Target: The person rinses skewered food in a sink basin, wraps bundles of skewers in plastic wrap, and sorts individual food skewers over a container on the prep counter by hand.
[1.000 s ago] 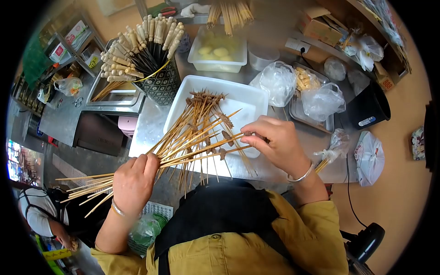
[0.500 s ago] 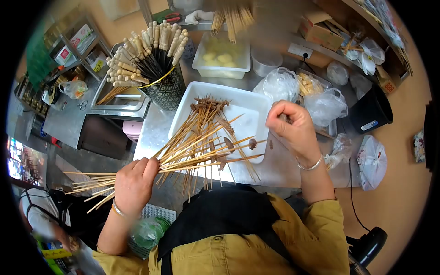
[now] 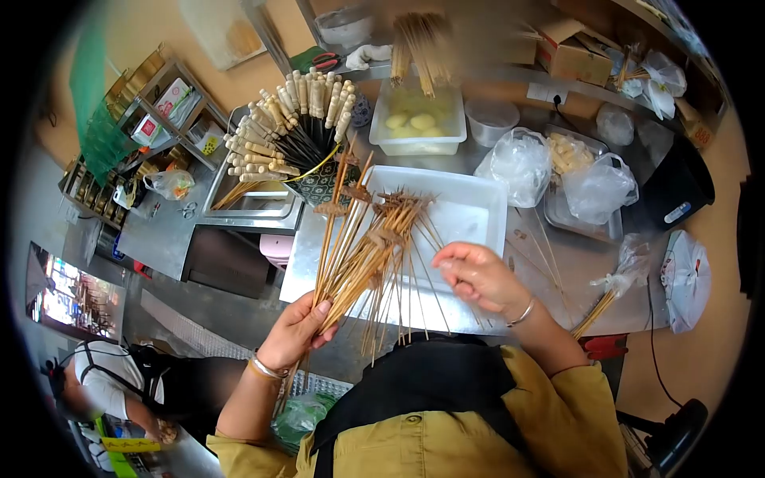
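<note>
My left hand (image 3: 299, 331) grips a bundle of bamboo skewers (image 3: 339, 231) near their lower ends. Brown meat pieces (image 3: 356, 193) sit on the upper parts of some of them, and their tips point up and away. More meat skewers (image 3: 398, 215) lie heaped over a white plastic tray (image 3: 492, 191), their bare ends hanging past its front edge. Above the tray's front right side, my right hand (image 3: 482, 279) is curled with thumb and fingers drawn together. Whatever is between those fingertips, if anything, does not show.
A patterned bucket (image 3: 319, 190) of wooden-handled skewers stands left of the tray. Behind are a tub of pale pieces in liquid (image 3: 418, 123) and a round tub (image 3: 492, 122). Plastic bags (image 3: 522, 167) and a black bin (image 3: 677, 183) are right. Another person (image 3: 119, 382) is lower left.
My left hand has swung its skewers from pointing right to pointing upward. My right hand has come down and left, toward the tray's front. The whole view has shifted slightly.
</note>
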Demonstrator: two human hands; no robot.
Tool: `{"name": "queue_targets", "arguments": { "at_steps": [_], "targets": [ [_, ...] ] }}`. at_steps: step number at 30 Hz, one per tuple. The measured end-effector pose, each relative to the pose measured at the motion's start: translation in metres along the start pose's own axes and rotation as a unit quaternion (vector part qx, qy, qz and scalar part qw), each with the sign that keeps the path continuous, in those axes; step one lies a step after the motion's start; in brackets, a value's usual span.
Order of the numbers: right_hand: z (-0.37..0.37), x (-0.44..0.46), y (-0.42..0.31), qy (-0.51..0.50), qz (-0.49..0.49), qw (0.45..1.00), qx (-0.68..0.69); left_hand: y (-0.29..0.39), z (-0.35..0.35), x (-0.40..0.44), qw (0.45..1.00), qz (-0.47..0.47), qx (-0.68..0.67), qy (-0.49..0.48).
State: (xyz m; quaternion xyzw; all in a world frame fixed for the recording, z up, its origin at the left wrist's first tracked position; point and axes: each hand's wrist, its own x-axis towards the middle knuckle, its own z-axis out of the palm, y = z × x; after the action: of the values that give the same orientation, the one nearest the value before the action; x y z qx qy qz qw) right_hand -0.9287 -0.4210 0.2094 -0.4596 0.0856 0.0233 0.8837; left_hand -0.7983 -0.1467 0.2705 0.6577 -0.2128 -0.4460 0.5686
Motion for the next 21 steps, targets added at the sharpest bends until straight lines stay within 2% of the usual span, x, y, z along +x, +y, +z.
{"name": "queue_targets", "arguments": {
  "at_steps": [2, 4, 7, 14, 21],
  "targets": [
    [0.019, 0.001, 0.006, -0.019, 0.026, 0.999, -0.024, -0.004, 0.001, 0.005, 1.000, -0.009, 0.001, 0.001],
    [0.040, 0.005, 0.011, -0.081, 0.044, 0.991, -0.094, -0.004, 0.009, 0.013, 1.000, -0.010, 0.011, 0.021],
    [0.062, 0.019, 0.017, -0.091, 0.021, 0.992, -0.088, -0.011, 0.015, 0.025, 0.999, 0.001, 0.028, 0.016],
    [0.064, 0.033, 0.028, 0.007, 0.004, 0.998, -0.056, -0.015, 0.025, 0.033, 0.999, 0.028, 0.025, 0.032],
    [0.057, 0.036, 0.036, 0.031, -0.042, 0.994, -0.100, -0.017, 0.028, 0.034, 0.999, 0.027, -0.025, 0.026]
  ]
}}
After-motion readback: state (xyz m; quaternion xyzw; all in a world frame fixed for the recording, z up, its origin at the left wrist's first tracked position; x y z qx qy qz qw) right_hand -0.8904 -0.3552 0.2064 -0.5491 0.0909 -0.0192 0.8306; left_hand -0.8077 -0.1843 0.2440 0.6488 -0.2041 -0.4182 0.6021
